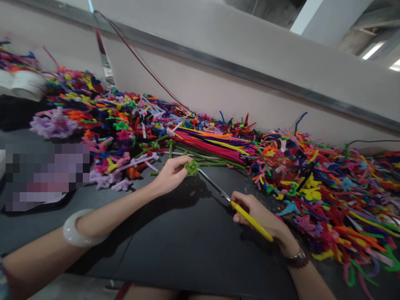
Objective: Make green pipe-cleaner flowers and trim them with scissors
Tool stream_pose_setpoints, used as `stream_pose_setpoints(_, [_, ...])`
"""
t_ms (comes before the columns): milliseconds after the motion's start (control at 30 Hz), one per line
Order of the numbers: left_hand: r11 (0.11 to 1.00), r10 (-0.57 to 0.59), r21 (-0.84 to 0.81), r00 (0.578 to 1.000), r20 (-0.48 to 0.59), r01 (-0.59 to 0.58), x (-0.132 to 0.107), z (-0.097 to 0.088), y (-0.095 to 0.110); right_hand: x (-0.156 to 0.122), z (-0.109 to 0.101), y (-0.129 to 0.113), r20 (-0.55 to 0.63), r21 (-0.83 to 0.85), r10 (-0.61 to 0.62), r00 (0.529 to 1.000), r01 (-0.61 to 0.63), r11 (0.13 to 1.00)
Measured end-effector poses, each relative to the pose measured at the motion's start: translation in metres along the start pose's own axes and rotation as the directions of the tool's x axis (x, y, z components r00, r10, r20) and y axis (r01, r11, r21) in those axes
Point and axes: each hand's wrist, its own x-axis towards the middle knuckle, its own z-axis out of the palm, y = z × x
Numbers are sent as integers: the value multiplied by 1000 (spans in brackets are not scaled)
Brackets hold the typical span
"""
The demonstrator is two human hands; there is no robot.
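Pinched in the fingers of my left hand [173, 174] is a green pipe-cleaner flower [191, 167], raised over the dark table [175, 246]. My right hand [258, 214] is wrapped round a long tool with yellow handles [253, 223] and slim metal jaws; it looks like scissors or pliers. Its tip points at the flower's right edge, and I cannot tell whether they touch. Behind my left hand lie several green pipe-cleaner stems [212, 158]. A bundle of pink and red pipe cleaners [209, 145] rests just beyond them.
Heaps of coloured pipe-cleaner pieces [312, 187] spread along the right and back of the table. Lilac flowers [115, 181] and a blurred-out flat object [46, 179] are at left. White rolls or cups [28, 84] stand far left. A cable [140, 60] hangs against the pale partition [218, 79].
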Motion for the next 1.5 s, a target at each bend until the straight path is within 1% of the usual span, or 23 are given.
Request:
stream_pose_setpoints(233, [999, -40, 7, 999, 4, 40, 1, 0, -1, 1, 0, 3, 13, 18, -17, 1000, 17, 1000])
stream_pose_setpoints(467, [994, -98, -44, 995, 17, 98, 0, 1, -3, 1, 0, 4, 15, -6, -31, 999, 31, 1000])
stream_pose_setpoints(667, [992, -93, -83, 996, 4, 93, 0, 1, -4, 1, 0, 2, -2, -19, -29, 1000, 29, 999])
stream_pose_setpoints(833, [986, -90, -141, 996, -14, 87, 0, 1, -4, 0, 0, 3, 9, -18, -27, 1000, 28, 999])
stream_pose_setpoints(1033, [979, -96, -178, 995, -3, 94, 0, 3, -3, 1, 1, 4, 14, -25, -11, 1000, 11, 1000])
stream_pose_setpoints(1500, [977, -104, -186, 995, -3, 102, 0, 3, -5, 5, 3, 4, -27, -44, 7, 1000, -8, 999])
